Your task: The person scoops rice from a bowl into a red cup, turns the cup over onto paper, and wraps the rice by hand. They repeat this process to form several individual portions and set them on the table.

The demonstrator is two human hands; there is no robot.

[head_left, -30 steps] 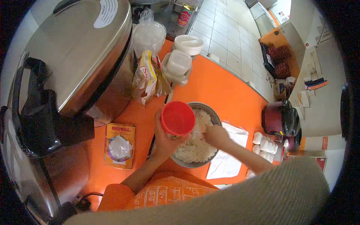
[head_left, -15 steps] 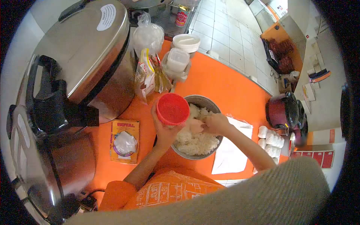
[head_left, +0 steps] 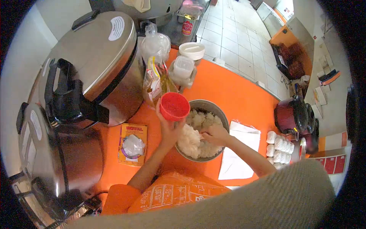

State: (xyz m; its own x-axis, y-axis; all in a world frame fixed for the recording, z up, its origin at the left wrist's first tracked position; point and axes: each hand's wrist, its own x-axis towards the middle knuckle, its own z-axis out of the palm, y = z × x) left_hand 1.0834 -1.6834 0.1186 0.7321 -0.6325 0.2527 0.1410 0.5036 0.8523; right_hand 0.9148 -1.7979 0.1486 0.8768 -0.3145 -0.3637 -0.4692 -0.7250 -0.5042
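My left hand (head_left: 170, 131) is wrapped round a red plastic cup (head_left: 175, 106), held tilted over the left rim of a round metal bowl (head_left: 225, 121). White rice (head_left: 206, 121) fills much of the bowl. Inside it, my right hand (head_left: 215, 134) is closed on the handle of a pale rice paddle, whose blade carries a mound of rice (head_left: 189, 141). Most of the handle is hidden by my fingers.
Large metal cookers (head_left: 95, 49) stand at the left. A yellow packet (head_left: 132, 145), a snack bag (head_left: 153, 82) and plastic containers (head_left: 183, 68) lie nearer. To the right are white sheets (head_left: 241, 150), wrapped white rolls (head_left: 279, 148) and a dark red cooker (head_left: 286, 114).
The paddle has moved left in the bowl and now bears a large mound of rice. The dark bottom of the bowl shows near its top. The camera view has shifted slightly.
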